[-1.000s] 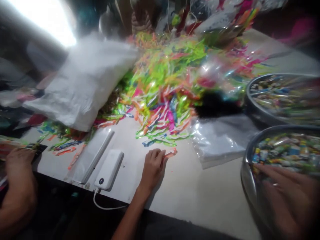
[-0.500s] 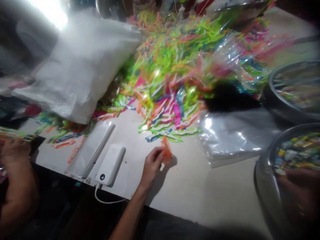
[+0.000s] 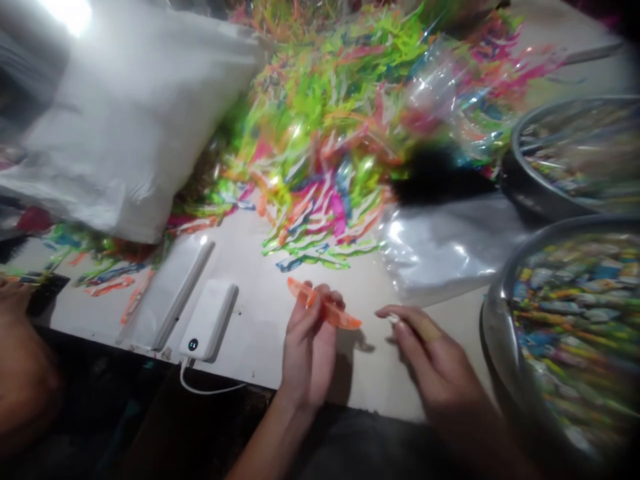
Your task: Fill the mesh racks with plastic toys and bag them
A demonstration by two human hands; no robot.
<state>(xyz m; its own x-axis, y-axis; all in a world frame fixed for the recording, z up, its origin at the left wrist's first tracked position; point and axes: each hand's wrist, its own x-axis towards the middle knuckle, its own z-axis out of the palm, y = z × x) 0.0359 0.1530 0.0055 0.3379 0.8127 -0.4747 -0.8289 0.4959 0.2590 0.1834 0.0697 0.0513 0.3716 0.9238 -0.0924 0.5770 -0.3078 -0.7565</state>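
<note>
My left hand [image 3: 307, 347] pinches a thin orange translucent plastic piece [image 3: 345, 319] and holds it just above the white table [image 3: 370, 380]. My right hand [image 3: 435, 353] is beside it on the right, with a small white piece [image 3: 393, 319] pinched between thumb and forefinger. Its tips sit a few centimetres from the orange piece. A big loose pile of neon green, orange, pink and blue plastic pieces [image 3: 325, 147] lies beyond both hands.
A metal bowl [image 3: 493, 313] of small colourful bits stands at the right, with a second bowl [image 3: 530, 193] behind it. A stack of clear bags [image 3: 440, 247], a white power bank [image 3: 207, 320] with cable and a white sack [image 3: 125, 133] lie nearby. Another person's hand [image 3: 15, 300] is at far left.
My right hand came out of the near bowl and moved left to meet my left hand. My left hand lifted the orange piece off the table and turned it level.
</note>
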